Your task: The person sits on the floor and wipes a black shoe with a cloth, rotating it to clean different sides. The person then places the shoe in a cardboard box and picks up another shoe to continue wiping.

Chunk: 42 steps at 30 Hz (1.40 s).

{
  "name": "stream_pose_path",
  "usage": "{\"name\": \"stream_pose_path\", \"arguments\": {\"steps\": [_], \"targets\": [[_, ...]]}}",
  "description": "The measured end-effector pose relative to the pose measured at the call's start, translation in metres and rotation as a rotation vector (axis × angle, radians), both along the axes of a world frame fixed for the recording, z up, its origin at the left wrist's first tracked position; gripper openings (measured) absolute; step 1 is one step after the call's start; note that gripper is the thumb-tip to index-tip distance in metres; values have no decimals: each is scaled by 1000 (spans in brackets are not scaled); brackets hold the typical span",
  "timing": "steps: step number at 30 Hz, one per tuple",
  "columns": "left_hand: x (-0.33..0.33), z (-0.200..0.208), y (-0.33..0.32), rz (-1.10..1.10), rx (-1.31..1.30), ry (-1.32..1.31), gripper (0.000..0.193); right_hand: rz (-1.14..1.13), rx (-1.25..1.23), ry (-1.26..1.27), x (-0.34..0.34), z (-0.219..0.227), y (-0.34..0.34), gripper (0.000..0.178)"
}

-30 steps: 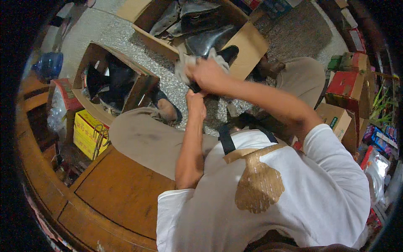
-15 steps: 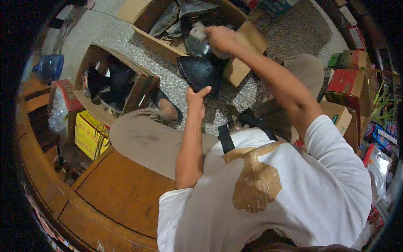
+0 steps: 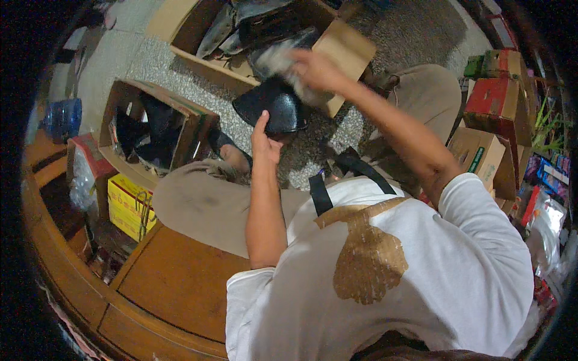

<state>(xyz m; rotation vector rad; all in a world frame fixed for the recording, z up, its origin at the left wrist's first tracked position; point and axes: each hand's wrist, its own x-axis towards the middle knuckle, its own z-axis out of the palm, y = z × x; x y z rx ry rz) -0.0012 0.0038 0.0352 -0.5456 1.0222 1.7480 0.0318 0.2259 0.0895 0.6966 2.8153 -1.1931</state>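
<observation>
A glossy black curved piece (image 3: 278, 113), widening like a fan, is gripped near its lower edge by my left hand (image 3: 265, 144), thumb on top. Above its far right side, my right hand (image 3: 319, 71) is closed around a pale cloth (image 3: 280, 60), smeared by motion. Whether the cloth touches the black piece I cannot tell. Just beyond lies an open cardboard box (image 3: 212, 71) with several dull, dark pieces (image 3: 265, 27) inside.
Left of my knee, another open cardboard box (image 3: 201, 123) holds black pieces. A yellow box (image 3: 127, 207) stands beside the wooden furniture (image 3: 180, 280). Red and brown cartons (image 3: 490, 111) are stacked on the right. A blue plastic container (image 3: 63, 118) sits far left.
My left hand has moved slightly left and turned the black piece, showing its shinier face. The right hand has shifted a little down with the cloth, which now looks more spread and blurred.
</observation>
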Motion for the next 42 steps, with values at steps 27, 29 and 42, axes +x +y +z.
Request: {"name": "stream_pose_path", "arguments": {"steps": [27,29,42], "targets": [[27,-6,15,40,-70,197,47,109,631,-112,0,-35,0,15],[26,-13,12,-11,-96,186,48,128,554,-159,-13,-26,-38,15],[33,-1,18,102,-134,253,34,239,507,-410,-25,-10,-10,18]]}}
